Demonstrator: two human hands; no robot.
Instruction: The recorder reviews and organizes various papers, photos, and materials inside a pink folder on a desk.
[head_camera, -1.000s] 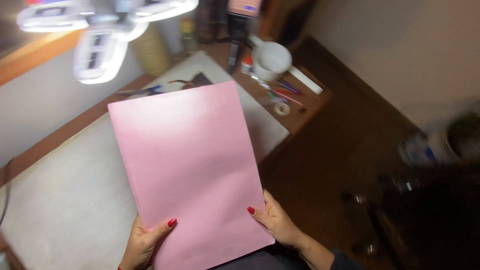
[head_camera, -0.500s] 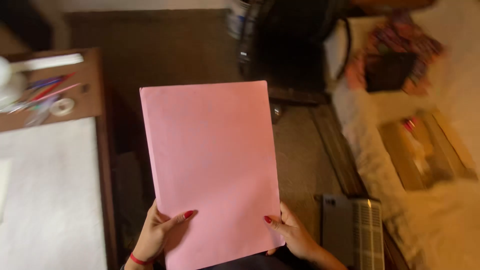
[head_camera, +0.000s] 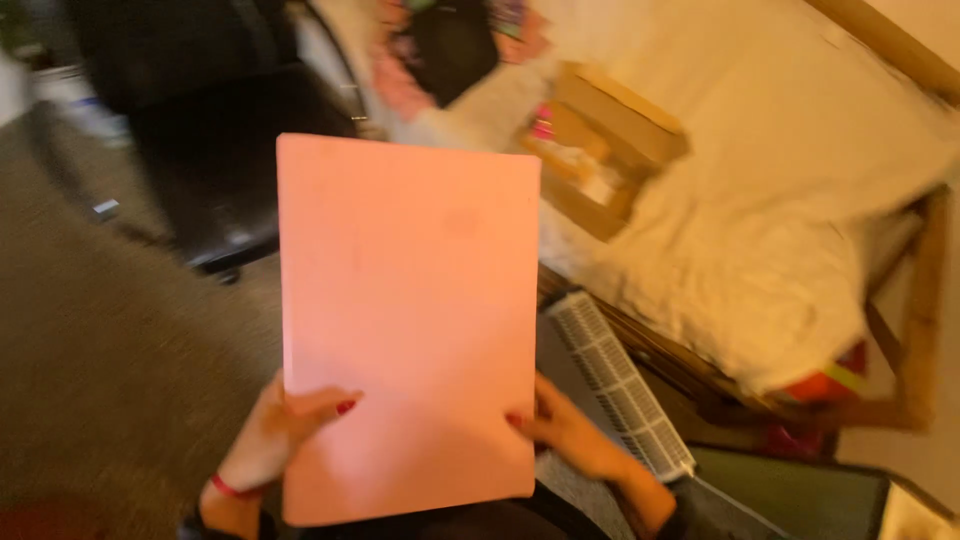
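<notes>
Both hands pinch the pink sheet (head_camera: 408, 320) by its lower edge: left hand (head_camera: 275, 430) and right hand (head_camera: 565, 435), thumbs on front, over the floor. Held only low, it could flop or slip

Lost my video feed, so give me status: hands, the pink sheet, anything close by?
Left hand and right hand grip pink sheet at lower edges. Sheet upright, facing camera. Open cardboard box on bed beyond; nothing touching sheet.
</notes>
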